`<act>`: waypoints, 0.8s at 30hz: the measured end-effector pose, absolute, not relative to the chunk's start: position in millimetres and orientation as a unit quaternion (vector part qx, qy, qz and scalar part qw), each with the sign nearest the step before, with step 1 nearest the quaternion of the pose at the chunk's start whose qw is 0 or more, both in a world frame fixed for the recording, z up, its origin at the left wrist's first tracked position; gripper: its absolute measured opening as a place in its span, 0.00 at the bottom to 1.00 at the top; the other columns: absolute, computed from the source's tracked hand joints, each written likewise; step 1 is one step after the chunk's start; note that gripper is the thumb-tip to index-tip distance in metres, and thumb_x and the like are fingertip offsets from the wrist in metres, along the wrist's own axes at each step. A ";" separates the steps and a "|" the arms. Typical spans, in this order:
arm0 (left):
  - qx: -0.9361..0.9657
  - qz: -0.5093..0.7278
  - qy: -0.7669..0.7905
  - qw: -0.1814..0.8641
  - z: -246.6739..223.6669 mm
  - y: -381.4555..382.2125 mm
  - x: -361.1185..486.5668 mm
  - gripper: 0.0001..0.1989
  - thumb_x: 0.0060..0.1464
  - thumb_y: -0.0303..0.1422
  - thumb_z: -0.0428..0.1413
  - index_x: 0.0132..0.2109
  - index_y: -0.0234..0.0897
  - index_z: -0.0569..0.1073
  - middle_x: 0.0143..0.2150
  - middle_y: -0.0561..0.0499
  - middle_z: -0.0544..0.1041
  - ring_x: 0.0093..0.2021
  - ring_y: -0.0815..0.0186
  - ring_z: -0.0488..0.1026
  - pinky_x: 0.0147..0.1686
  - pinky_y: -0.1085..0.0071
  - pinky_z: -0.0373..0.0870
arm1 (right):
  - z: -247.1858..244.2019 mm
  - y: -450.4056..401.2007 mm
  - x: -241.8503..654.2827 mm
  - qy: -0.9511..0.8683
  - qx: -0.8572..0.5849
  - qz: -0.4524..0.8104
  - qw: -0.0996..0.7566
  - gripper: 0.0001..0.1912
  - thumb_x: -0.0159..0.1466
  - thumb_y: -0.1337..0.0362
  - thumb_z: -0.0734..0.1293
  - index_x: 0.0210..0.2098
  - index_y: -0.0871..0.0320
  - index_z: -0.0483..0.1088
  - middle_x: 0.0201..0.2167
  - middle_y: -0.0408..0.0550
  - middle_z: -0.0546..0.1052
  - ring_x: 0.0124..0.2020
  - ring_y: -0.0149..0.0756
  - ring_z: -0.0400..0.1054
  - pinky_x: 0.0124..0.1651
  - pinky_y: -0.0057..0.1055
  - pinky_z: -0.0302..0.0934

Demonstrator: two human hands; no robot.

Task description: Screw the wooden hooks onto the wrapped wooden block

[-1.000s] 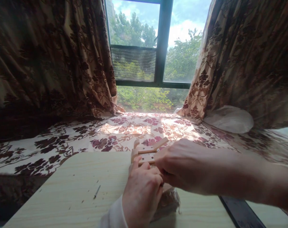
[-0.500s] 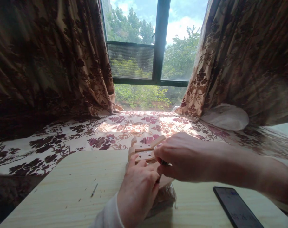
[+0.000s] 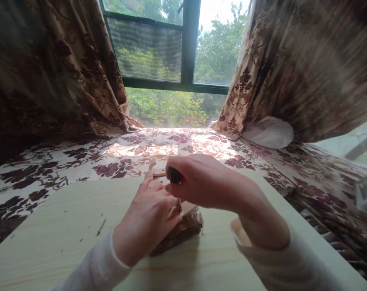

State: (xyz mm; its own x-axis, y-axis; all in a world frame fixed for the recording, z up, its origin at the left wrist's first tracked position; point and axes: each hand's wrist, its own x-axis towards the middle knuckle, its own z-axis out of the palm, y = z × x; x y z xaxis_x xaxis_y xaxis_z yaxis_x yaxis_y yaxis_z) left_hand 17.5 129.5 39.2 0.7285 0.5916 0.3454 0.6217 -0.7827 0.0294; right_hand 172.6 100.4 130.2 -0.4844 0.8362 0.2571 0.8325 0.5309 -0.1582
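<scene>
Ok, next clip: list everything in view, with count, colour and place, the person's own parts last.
wooden piece: one, pale wood, under the hands at the table's far edge
screwdriver: one, black handle, thin metal shaft pointing down
plastic bag: one, clear with brownish contents, under the left hand
table: one, pale wood grain
nail: one, dark, lying left on the table
floral cloth: one, cream and maroon, behind the table
curtains: two, brown floral, either side of the window
white bag: one, right of the sill
left hand: on the wooden piece
right hand: fingers around the screwdriver
</scene>
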 end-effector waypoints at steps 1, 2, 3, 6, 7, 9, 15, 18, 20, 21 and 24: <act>-0.930 -0.163 -0.328 0.039 41.2 129.1 16.4 0.05 0.51 0.34 0.53 0.31 0.44 0.74 0.31 0.54 0.74 0.41 0.58 0.66 0.53 0.50 0.51 | 126.3 99.8 173.6 -0.851 -0.494 0.010 0.178 0.02 0.56 0.67 0.63 0.28 0.58 0.64 0.22 0.39 0.66 0.23 0.26 0.53 0.24 0.26 0.43; -0.929 -0.156 -0.333 0.031 43.9 128.1 15.4 0.04 0.50 0.33 0.54 0.31 0.44 0.74 0.32 0.54 0.74 0.42 0.59 0.66 0.53 0.51 0.50 | 122.6 98.8 175.2 -0.844 -0.498 0.022 0.197 0.01 0.57 0.67 0.62 0.29 0.58 0.64 0.23 0.39 0.67 0.23 0.26 0.54 0.25 0.26 0.44; -0.929 -0.148 -0.339 0.019 46.9 126.8 14.6 0.03 0.49 0.32 0.55 0.31 0.43 0.73 0.32 0.55 0.74 0.42 0.59 0.66 0.54 0.52 0.49 | 119.2 97.6 177.3 -0.835 -0.506 0.035 0.213 0.02 0.58 0.66 0.62 0.31 0.58 0.65 0.23 0.40 0.67 0.24 0.26 0.55 0.25 0.26 0.45; -0.928 -0.109 -0.356 -0.018 55.1 122.2 13.9 0.02 0.48 0.32 0.56 0.28 0.43 0.71 0.32 0.57 0.74 0.43 0.61 0.66 0.55 0.53 0.48 | 111.6 95.5 183.7 -0.817 -0.518 0.084 0.239 0.03 0.59 0.64 0.62 0.32 0.57 0.65 0.23 0.40 0.68 0.25 0.27 0.56 0.27 0.26 0.46; -0.926 -0.100 -0.362 -0.024 56.8 121.0 14.0 0.03 0.48 0.32 0.56 0.27 0.42 0.71 0.32 0.58 0.74 0.43 0.61 0.66 0.55 0.53 0.47 | 110.0 96.0 185.2 -0.814 -0.519 0.095 0.242 0.03 0.60 0.64 0.62 0.32 0.57 0.64 0.23 0.39 0.68 0.24 0.28 0.56 0.27 0.26 0.47; -0.923 -0.091 -0.374 -0.028 58.5 119.3 14.2 0.04 0.48 0.31 0.56 0.27 0.42 0.70 0.32 0.58 0.74 0.43 0.61 0.65 0.55 0.53 0.47 | 107.5 98.7 187.4 -0.811 -0.520 0.110 0.243 0.04 0.60 0.63 0.62 0.31 0.57 0.64 0.22 0.39 0.67 0.24 0.28 0.55 0.26 0.26 0.47; -0.918 -0.070 -0.389 -0.045 58.8 115.4 14.1 0.03 0.48 0.33 0.57 0.28 0.43 0.71 0.34 0.58 0.73 0.45 0.62 0.65 0.57 0.54 0.44 | 104.0 103.8 194.2 -0.802 -0.532 0.121 0.241 0.05 0.59 0.63 0.62 0.29 0.57 0.62 0.23 0.40 0.68 0.24 0.28 0.56 0.27 0.27 0.48; -0.921 -0.076 -0.381 -0.041 59.1 113.1 16.2 0.03 0.49 0.34 0.57 0.30 0.43 0.71 0.34 0.57 0.73 0.45 0.61 0.65 0.57 0.53 0.44 | 105.8 98.2 197.1 -0.810 -0.522 0.137 0.230 0.03 0.59 0.64 0.62 0.30 0.56 0.64 0.23 0.39 0.68 0.24 0.28 0.57 0.27 0.28 0.49; -0.920 -0.088 -0.379 -0.041 58.8 112.1 18.3 0.02 0.50 0.35 0.56 0.31 0.43 0.72 0.34 0.56 0.74 0.45 0.60 0.66 0.57 0.52 0.45 | 107.4 94.5 197.0 -0.818 -0.507 0.145 0.229 0.01 0.59 0.66 0.61 0.31 0.55 0.64 0.23 0.39 0.69 0.24 0.28 0.58 0.28 0.27 0.49; -0.920 -0.099 -0.377 -0.040 58.3 111.9 19.3 0.02 0.51 0.35 0.56 0.32 0.44 0.73 0.34 0.55 0.74 0.45 0.60 0.66 0.57 0.51 0.45 | 107.8 93.4 196.4 -0.820 -0.503 0.145 0.231 0.02 0.59 0.67 0.61 0.31 0.55 0.65 0.24 0.39 0.69 0.25 0.28 0.58 0.28 0.27 0.50; -0.920 -0.144 -0.364 -0.033 55.2 112.3 21.7 0.02 0.51 0.34 0.56 0.34 0.44 0.74 0.34 0.54 0.75 0.43 0.60 0.68 0.57 0.50 0.47 | 106.7 93.7 193.7 -0.824 -0.497 0.135 0.239 0.02 0.59 0.67 0.61 0.31 0.56 0.65 0.25 0.40 0.70 0.26 0.29 0.59 0.28 0.28 0.50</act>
State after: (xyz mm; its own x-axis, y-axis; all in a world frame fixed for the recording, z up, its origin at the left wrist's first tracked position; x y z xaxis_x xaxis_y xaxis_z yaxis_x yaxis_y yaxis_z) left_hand 21.7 112.3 55.2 0.6938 0.6785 0.2414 0.6594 -0.7333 0.1661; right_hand 193.7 93.7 106.7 -0.3927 0.8824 0.2592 0.7537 0.4703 -0.4591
